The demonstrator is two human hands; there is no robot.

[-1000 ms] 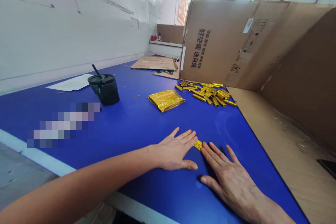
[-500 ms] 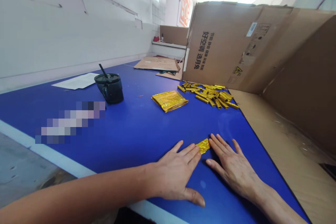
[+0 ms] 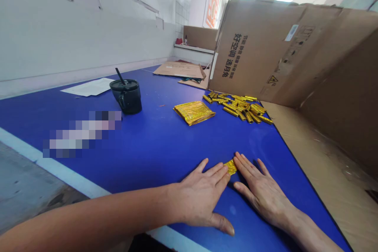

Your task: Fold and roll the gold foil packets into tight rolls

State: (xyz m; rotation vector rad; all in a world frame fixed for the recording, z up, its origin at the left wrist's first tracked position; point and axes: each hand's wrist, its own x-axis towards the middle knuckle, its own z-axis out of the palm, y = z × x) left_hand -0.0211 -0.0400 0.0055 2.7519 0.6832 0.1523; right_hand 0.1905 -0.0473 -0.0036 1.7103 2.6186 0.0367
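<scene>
pressing a gold foil strip (image 3: 230, 167) between left hand (image 3: 201, 201) and right hand (image 3: 261, 193)

1. The strip (image 3: 230, 167) is shiny gold foil with a crinkled sheen.
2. The stack (image 3: 194, 112) shows the same gold, streaked with paler glints.
3. The tubes (image 3: 242, 106) are gold, with darker amber shadows along them.
4. The bench (image 3: 147, 153) is deep royal blue, edged by a white band (image 3: 50, 161).
5. The mug (image 3: 126, 98) is black, and the paper (image 3: 88, 86) beside it is white.
6. The box (image 3: 260, 47) is plain brown cardboard, printed with black characters (image 3: 238, 55) and a yellow warning triangle (image 3: 272, 80).
7. The wall (image 3: 88, 35) is white, with a grid of tile lines further along.
8. The patch (image 3: 82, 134) on the bench is a blurred mosaic of grey, mauve and white squares.
</scene>
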